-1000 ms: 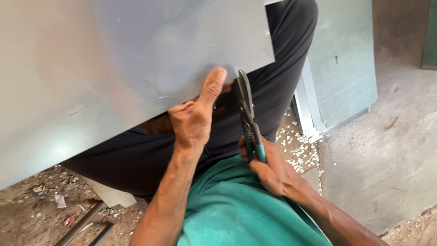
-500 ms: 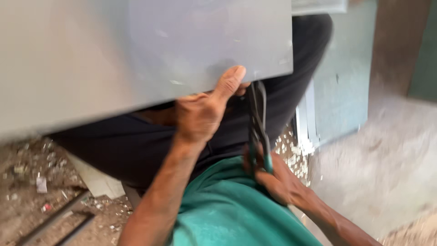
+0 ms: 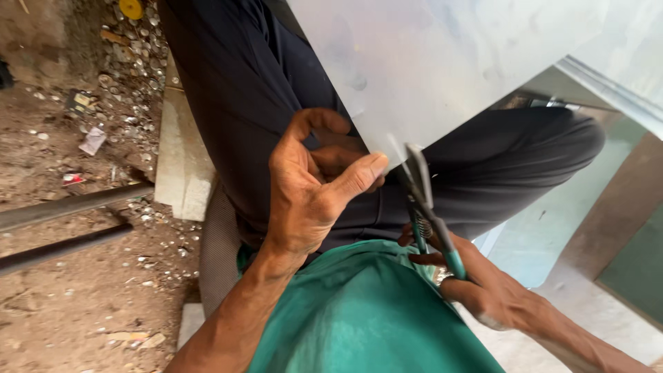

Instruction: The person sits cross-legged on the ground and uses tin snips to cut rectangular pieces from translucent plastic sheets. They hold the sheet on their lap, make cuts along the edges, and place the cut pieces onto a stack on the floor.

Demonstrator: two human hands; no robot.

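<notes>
Here, a seated person works a grey metal sheet (image 3: 469, 62) that rests over the lap, its lower edge slanting across dark trousers (image 3: 242, 90) from the top centre down toward the right. The left hand (image 3: 311, 186) pinches the sheet's lower corner, the thumb pressed flat against the near face and the curled fingers tucked behind it. Just beside that thumb, a pair of tin snips (image 3: 425, 207) meets the same edge, blades pointing up and touching the metal; whether they bite into it or only rest on it cannot be told. The right hand (image 3: 483, 287) is clenched around the snips' teal-sleeved handles, low at the right, close against a green shirt (image 3: 366, 318) that fills the bottom centre.

Beyond the trousers, at left, the ground (image 3: 69, 290) is bare dirt littered with small pale metal offcuts (image 3: 131, 69), thickest near the top left. A pale flat slab (image 3: 181, 159) lies on edge beside the leg, and two dark metal bars (image 3: 62, 224) run side by side from the left border toward it. A yellow round object (image 3: 130, 8) shows at the top. At right, a second pale panel (image 3: 615, 76) slants down behind the sheet, with pale green and brown surfaces below it.
</notes>
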